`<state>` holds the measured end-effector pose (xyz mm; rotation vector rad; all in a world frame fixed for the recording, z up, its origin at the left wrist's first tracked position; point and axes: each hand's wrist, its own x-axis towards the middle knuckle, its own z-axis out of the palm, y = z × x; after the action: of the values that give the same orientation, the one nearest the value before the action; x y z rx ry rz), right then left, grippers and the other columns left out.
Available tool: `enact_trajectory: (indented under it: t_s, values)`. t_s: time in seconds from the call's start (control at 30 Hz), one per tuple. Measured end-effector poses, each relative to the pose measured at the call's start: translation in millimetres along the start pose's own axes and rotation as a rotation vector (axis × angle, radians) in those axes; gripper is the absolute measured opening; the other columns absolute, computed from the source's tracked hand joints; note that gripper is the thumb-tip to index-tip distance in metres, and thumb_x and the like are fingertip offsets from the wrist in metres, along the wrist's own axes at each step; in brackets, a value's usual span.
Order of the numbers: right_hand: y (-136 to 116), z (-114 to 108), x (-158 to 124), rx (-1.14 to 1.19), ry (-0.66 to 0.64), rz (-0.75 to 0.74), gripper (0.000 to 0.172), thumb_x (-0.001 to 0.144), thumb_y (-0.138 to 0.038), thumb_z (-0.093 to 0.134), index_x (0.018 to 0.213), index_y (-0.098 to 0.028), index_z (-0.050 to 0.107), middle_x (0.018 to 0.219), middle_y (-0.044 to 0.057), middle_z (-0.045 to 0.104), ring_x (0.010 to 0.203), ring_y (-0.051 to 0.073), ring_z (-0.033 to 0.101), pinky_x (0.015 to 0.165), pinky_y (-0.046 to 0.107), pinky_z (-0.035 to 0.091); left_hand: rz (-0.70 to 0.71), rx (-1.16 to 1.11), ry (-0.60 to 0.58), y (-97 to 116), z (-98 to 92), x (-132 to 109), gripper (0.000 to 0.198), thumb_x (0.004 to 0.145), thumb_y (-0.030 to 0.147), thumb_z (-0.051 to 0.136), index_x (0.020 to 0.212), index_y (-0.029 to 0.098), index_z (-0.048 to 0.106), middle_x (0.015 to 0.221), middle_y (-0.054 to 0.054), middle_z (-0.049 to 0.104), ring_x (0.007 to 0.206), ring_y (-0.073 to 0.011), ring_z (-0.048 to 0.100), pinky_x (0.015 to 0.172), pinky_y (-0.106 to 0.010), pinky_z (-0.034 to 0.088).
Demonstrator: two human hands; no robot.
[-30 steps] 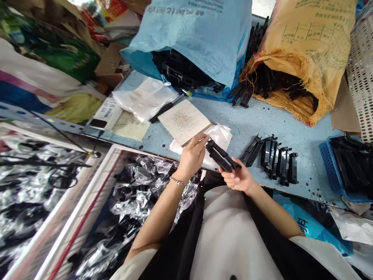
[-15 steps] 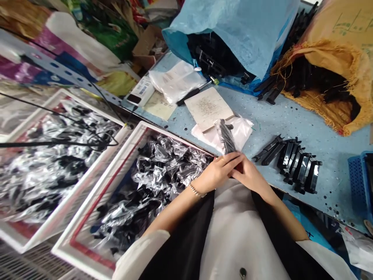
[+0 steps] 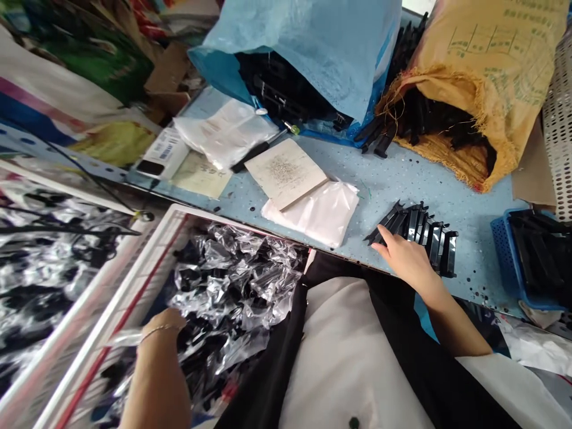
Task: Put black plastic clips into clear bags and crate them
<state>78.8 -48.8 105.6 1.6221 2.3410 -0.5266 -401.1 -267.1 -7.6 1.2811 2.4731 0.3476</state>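
Observation:
My left hand (image 3: 166, 322) hangs low over a white-rimmed crate (image 3: 134, 298) filled with black parts in clear plastic wrap (image 3: 236, 268). Its fingers point away and are hidden, so what they hold, if anything, does not show. A bit of clear plastic (image 3: 126, 338) lies beside the wrist. On the blue table, my right hand (image 3: 404, 256) reaches over the left end of a row of long black plastic parts (image 3: 420, 223). Thumb and forefinger are apart around the lower end of the leftmost part; the other fingers are mostly hidden.
A stack of clear bags (image 3: 317, 217) lies under a square board (image 3: 286, 173). Behind stand a blue sack (image 3: 308, 36) and an orange sack (image 3: 513, 77), both with black parts inside. A blue basket (image 3: 504, 256) is at right, another crate at far left.
My hands were together at the table edge with a bagged black part. They have separated: the left dropped into the crate area, the right moved to the row. The view shifted right.

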Motion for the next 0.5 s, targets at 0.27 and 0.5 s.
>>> enact_trajectory:
  t_s: [0.27, 0.5]
  values:
    - [-9, 24, 7, -0.111, 0.090, 0.137, 0.028, 0.101, -0.024, 0.046, 0.127, -0.015, 0.053, 0.115, 0.018, 0.066, 0.088, 0.028, 0.072, 0.064, 0.031, 0.047, 0.428, -0.161, 0.175, 228, 56.1, 28, 0.019, 0.093, 0.032, 0.054, 0.096, 0.019, 0.068, 0.099, -0.010, 0.070, 0.092, -0.0225, 0.066, 0.089, -0.038, 0.056]
    - [10, 31, 24, 0.264, 0.134, 0.192, 0.032, 0.099, -0.027, 0.047, 0.127, -0.013, 0.054, 0.111, 0.019, 0.069, 0.083, 0.029, 0.072, 0.075, 0.038, 0.051, 0.600, -0.309, -0.013, 327, 85.9, 55, 0.014, 0.085, 0.015, 0.064, 0.072, 0.018, 0.064, 0.087, -0.010, 0.065, 0.083, -0.0230, 0.063, 0.076, -0.037, 0.054]
